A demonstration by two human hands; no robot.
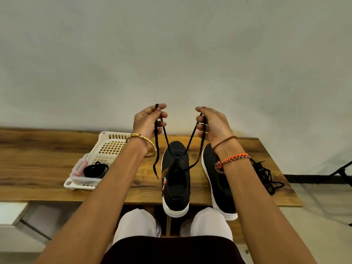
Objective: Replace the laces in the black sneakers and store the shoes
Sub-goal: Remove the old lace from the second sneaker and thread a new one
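Nearest the camera, the black canvas sneaker with a white rubber sole (176, 180) stands on the wooden tabletop (47, 168), its heel hanging over the near edge above the person's knees. A tug upward could tip or drag it off, since nothing holds it down. Its twin, a second black sneaker with white sole (219, 180), stands just beside it on the right, apparently unlaced, and also overhangs the edge.

A thin black shoelace (165, 138) runs up out of the front eyelets in two strands. The left hand (147, 122) pinches one strand between thumb and curled fingers, with a long tail dangling below; the right hand (213, 124) grips the other in curled fingers. The two sides may be uneven, which would leave one end short at the top eyelets.

To the right lies a loose tangle of black laces (266, 176), close to the table's edge and likely to slide off or snag. Further left, a white plastic slatted basket (106, 141) holds a coiled black lace (95, 169), safely apart.
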